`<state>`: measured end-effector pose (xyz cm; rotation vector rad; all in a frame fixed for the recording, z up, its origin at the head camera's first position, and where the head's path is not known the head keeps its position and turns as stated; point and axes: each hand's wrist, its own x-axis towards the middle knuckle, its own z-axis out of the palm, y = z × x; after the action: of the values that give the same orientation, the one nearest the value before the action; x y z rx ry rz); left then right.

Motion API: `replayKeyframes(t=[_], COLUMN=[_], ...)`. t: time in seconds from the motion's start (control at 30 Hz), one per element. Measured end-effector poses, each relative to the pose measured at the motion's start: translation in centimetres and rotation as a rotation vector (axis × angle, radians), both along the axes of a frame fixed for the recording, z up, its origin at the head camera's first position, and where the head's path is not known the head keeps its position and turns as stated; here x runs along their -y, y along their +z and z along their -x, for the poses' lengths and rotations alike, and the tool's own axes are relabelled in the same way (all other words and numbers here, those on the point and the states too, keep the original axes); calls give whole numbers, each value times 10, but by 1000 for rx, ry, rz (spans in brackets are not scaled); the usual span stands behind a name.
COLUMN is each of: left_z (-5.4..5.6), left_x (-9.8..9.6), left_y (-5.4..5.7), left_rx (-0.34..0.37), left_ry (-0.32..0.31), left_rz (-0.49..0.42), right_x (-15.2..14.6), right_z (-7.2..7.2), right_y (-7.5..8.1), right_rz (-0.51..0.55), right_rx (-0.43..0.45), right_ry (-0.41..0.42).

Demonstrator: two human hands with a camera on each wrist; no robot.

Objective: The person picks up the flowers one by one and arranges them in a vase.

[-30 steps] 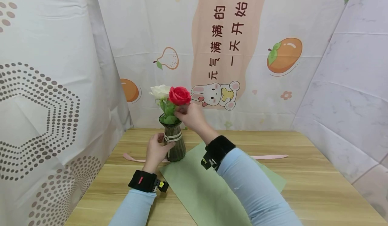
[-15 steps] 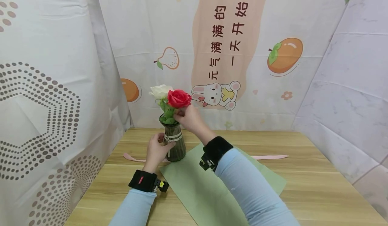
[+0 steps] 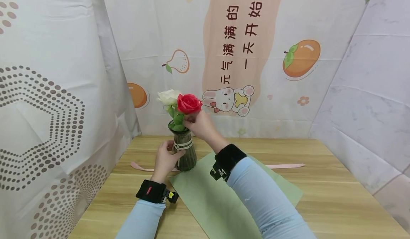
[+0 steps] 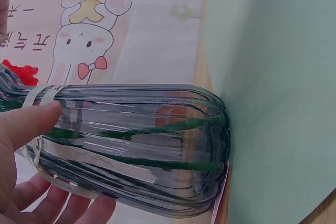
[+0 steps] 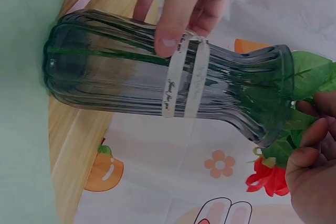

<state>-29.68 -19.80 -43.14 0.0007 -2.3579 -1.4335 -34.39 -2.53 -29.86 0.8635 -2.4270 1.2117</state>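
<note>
A ribbed, smoky glass vase [image 3: 186,157] stands upright on the table, a cream ribbon [image 5: 173,85] tied round its middle. My left hand [image 3: 164,160] holds the vase from the left, thumb in front and fingers round the far side. Just above the rim, my right hand [image 3: 202,125] pinches the red rose [image 3: 189,104] by its stem and leaves below the bloom. Beside it leans a white rose [image 3: 168,97], also in the vase. Through the glass in the left wrist view, two green stems [image 4: 163,163] reach close to the bottom. Leaves partly hide the right fingertips.
A pale green sheet of paper [image 3: 221,196] lies aslant on the wooden table [image 3: 333,196], one corner by the vase's base. Pink ribbon [image 3: 285,166] shows on both sides, partly behind the vase and under the paper. A printed cloth [image 3: 272,100] hangs behind the table.
The red rose has dipped slightly, and my right hand has shifted a little to the left with it. My left hand and the vase stay in place.
</note>
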Motion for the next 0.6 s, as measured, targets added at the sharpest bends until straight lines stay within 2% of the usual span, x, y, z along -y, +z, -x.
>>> replayKeyframes(t=[0.43, 0.6], left_z=[0, 1], left_x=[1, 1], left_y=[-1, -2], left_rx=[-1, -10], left_ry=[-8, -10], left_rz=[-12, -5], right_x=[-9, -12], right_z=[11, 10], right_y=[-9, -11], right_rz=[-23, -12], right_rx=[31, 72], right_ry=[-2, 5])
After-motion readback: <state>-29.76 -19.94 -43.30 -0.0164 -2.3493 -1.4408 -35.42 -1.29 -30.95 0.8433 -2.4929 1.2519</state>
